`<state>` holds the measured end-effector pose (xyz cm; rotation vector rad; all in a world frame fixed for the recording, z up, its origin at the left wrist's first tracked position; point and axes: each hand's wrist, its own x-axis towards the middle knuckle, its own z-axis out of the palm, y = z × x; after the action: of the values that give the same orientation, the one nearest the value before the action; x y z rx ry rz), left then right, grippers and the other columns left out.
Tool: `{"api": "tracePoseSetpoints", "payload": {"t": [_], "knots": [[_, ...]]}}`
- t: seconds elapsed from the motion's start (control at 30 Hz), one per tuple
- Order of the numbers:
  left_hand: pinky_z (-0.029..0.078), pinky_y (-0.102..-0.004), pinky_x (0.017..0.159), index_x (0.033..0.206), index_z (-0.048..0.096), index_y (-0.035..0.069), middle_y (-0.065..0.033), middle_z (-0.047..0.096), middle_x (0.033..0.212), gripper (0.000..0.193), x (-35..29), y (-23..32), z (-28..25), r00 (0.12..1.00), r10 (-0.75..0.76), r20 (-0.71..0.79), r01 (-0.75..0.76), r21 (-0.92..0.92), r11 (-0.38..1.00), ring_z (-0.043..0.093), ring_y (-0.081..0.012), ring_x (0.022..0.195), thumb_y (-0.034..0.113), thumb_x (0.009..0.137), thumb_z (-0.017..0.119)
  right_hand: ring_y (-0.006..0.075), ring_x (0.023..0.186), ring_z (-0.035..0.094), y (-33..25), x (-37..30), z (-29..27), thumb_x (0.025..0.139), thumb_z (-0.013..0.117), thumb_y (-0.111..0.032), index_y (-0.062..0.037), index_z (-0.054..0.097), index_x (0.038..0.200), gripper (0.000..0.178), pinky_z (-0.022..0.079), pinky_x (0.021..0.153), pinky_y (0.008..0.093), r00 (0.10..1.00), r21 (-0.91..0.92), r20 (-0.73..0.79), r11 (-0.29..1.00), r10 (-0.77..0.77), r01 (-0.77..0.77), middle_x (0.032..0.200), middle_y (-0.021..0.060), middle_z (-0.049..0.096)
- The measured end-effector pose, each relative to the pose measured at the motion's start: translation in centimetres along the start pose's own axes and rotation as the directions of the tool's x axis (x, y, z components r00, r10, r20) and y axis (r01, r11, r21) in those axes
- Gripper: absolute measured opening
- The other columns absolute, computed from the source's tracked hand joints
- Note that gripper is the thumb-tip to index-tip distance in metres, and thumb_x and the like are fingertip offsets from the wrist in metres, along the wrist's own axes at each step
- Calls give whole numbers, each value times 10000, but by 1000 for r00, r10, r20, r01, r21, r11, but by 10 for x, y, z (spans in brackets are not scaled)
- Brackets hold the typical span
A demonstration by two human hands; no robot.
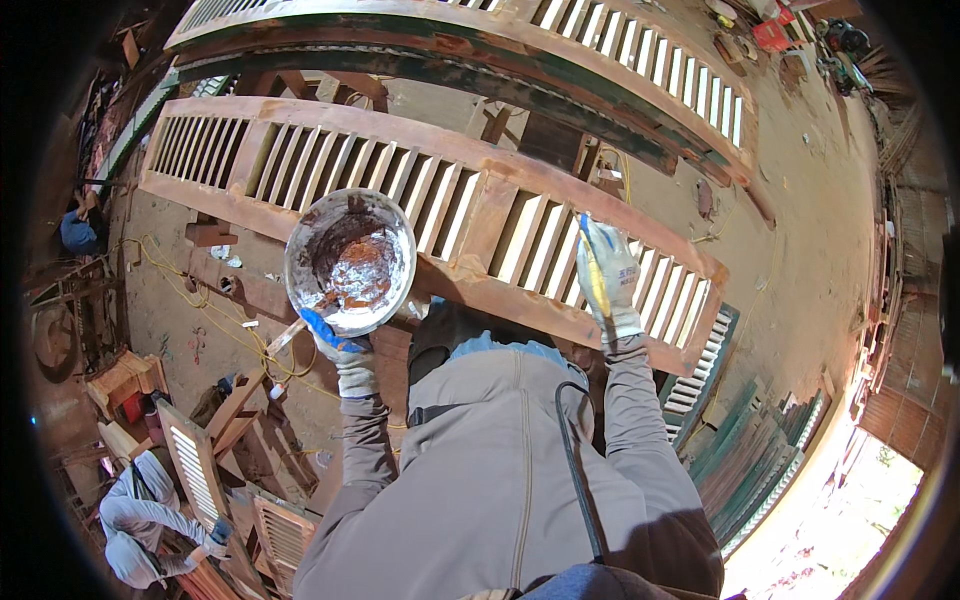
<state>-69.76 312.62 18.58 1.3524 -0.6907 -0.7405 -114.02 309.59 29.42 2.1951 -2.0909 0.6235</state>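
My left hand [345,355], in a white and blue glove, grips the lower rim of a round metal bowl [300,265]. Reddish-brown paste [365,262] lies inside it, and whitish residue coats its wall. A flat stick [287,337] juts out beside that hand. Over the right part of a long wooden louvered shutter [487,222] is my right hand [610,275], gloved alike, fingers mostly closed. Along its left side runs a narrow yellow strip [597,285]; what exactly it is I cannot make out. The shutter lies flat before me, with brown smears on its frame.
Another louvered shutter [640,50] lies beyond, above a dark green beam [440,75]. Green slatted panels [750,450] are stacked at lower right. A yellow cord [225,320] trails over the dirt floor at left. A co-worker [150,520] bends over shutters at lower left.
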Motion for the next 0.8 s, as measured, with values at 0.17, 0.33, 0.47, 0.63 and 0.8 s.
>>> {"api": "tracePoseSetpoints", "payload": {"t": [0.17,0.33,0.47,0.63,0.8], "knots": [[404,-462,1126,1533,240,-27,-201,379,1510,673,19,-8,-10,974,95,207,-113,80,990,442,-325,1347,420,1055,397,174,1182,576,10,9,25,875,572,-215,-189,637,1254,386,483,946,361,974,-262,190,950,-121,169,1246,-18,632],[386,-454,1136,1539,240,-10,-182,365,1526,683,31,8,6,972,-181,152,202,-134,970,436,-307,1354,457,1062,382,193,1211,580,32,13,58,884,532,-251,-166,650,1238,383,430,988,390,967,-209,176,953,-182,217,1292,5,647],[353,-448,1159,1547,216,-16,-177,348,1540,689,37,13,7,951,-240,196,269,-134,954,414,-304,1372,443,1064,391,181,1212,575,20,4,56,885,539,-258,-198,657,1247,385,399,962,381,954,-239,236,941,-184,241,1290,-16,651],[345,-458,1164,1550,214,-9,-177,327,1552,691,48,-15,-15,975,-97,200,105,-34,994,408,-307,1377,442,1061,400,147,1165,598,24,22,42,895,533,-261,-217,669,1237,371,403,956,374,959,-127,211,968,-189,218,1233,-24,675],[332,-463,1173,1555,216,14,-167,304,1568,668,51,-6,-3,956,-110,273,134,-70,989,376,-306,1401,431,1064,390,166,1115,627,34,25,51,904,516,-249,-191,665,1247,379,402,974,356,977,-164,163,973,-137,164,1240,-24,680]]}}
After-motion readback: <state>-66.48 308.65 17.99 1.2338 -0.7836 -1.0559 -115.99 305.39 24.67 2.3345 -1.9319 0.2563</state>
